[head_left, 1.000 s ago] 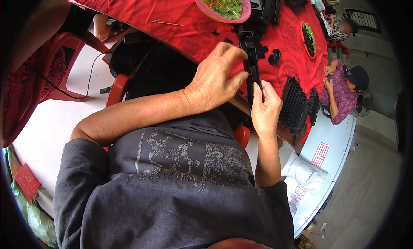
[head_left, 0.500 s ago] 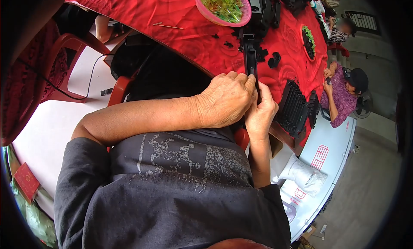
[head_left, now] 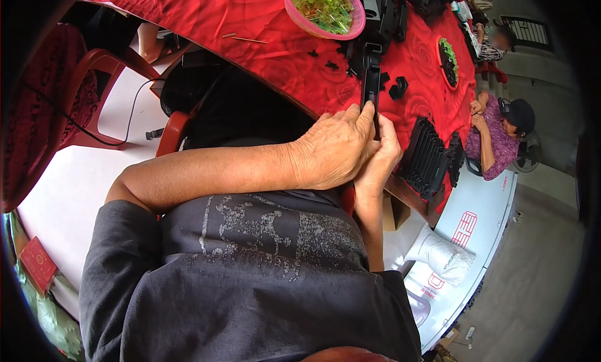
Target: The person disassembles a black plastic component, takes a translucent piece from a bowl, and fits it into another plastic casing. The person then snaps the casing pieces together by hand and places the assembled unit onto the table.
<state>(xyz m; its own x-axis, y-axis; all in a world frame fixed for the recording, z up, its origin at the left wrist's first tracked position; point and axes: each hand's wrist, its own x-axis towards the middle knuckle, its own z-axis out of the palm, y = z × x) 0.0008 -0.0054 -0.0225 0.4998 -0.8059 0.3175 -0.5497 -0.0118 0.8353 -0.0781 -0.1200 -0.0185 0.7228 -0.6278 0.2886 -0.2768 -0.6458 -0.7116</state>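
A long, narrow black plastic part points away from me over the edge of the red-covered table. My left hand is closed over its near end, with fingers pressed along its top. Partly behind it, my right hand wraps the same end from the right, thumb side up. The two hands touch, and the gripped end is mostly hidden beneath them. Just right of the part, a small black piece lies on the cloth. Nearer to me on the right is a stack of similar long black parts.
The red tablecloth carries a pink basket of yellow-green clear pieces, more black parts and a dish with green and black bits. Another person sits at right. A red chair stands left.
The far end of the black part has swung slightly right and nearer to me. My left fingers have stretched further along it. The other person's hands have shifted a little.
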